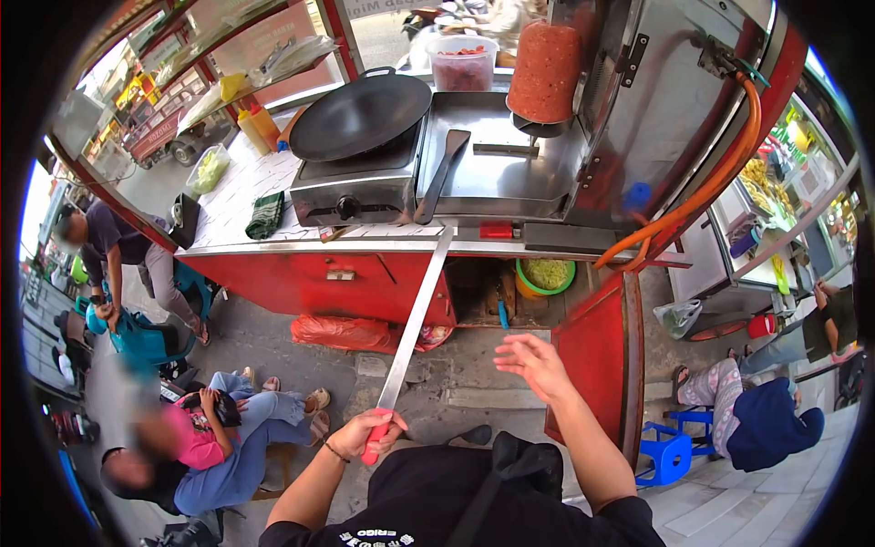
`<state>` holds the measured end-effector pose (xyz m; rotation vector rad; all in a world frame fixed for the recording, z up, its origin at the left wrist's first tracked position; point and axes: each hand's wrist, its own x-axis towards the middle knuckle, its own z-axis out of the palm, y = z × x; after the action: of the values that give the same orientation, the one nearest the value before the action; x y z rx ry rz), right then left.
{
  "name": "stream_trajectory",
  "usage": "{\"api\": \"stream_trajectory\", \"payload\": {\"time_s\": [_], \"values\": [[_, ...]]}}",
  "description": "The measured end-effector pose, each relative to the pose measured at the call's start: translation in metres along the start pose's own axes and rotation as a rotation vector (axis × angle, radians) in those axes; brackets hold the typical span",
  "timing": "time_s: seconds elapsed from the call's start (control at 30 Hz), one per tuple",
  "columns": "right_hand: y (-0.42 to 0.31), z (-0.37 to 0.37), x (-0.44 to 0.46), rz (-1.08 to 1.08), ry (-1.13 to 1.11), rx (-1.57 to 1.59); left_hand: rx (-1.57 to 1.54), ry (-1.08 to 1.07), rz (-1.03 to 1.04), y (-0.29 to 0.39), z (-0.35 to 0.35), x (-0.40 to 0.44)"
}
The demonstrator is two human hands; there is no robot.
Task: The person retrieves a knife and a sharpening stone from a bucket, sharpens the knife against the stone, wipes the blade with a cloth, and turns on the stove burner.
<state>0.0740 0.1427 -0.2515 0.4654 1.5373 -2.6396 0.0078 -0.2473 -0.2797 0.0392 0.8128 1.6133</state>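
Observation:
My left hand [366, 432] is wrapped round the red handle [375, 442] of a long knife. The knife's straight, narrow blade [415, 319] points away from me, and its tip overlaps the front edge of the cart counter in view. My right hand [533, 366] is held up in the air, fingers stretched out, holding nothing. Beyond it, in the cart's open lower cupboard, are a green-rimmed tub of shredded greens [545, 275] and a blue-handled tool [502, 312]. A cone of meat [544, 73] stands on a vertical spit over the metal tray [492, 178].
A black wok [361, 118] sits on the stove [355, 191], with a dark spatula [443, 178] beside it. The red cupboard door [597, 356] hangs open at right. An orange hose [734, 155] runs down the cart. Seated people [214, 428] are at lower left, near a blue stool [663, 453] another.

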Motion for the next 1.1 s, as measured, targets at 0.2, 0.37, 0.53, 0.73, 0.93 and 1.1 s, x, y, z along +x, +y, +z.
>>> {"api": "stream_trajectory", "payload": {"time_s": [0.2,0.37,0.53,0.73,0.93,1.1], "values": [[0.005,-0.045,-0.038,-0.017,0.147,-0.013,-0.130,-0.066,0.041,-0.001,0.005,0.034],[0.014,-0.048,-0.058,-0.003,0.181,0.040,-0.152,-0.080,0.053,-0.005,0.003,0.048],[0.022,-0.049,-0.067,0.012,0.174,0.067,-0.291,-0.203,0.063,-0.003,0.023,0.060],[0.043,-0.041,-0.059,0.023,0.123,0.109,-0.124,0.047,0.181,0.020,0.088,0.108],[0.054,-0.011,-0.056,0.038,0.115,0.026,0.053,0.127,0.272,0.112,0.066,0.179],[0.063,0.006,-0.057,0.044,0.164,-0.008,0.135,0.173,0.279,0.187,0.059,0.218]]}}
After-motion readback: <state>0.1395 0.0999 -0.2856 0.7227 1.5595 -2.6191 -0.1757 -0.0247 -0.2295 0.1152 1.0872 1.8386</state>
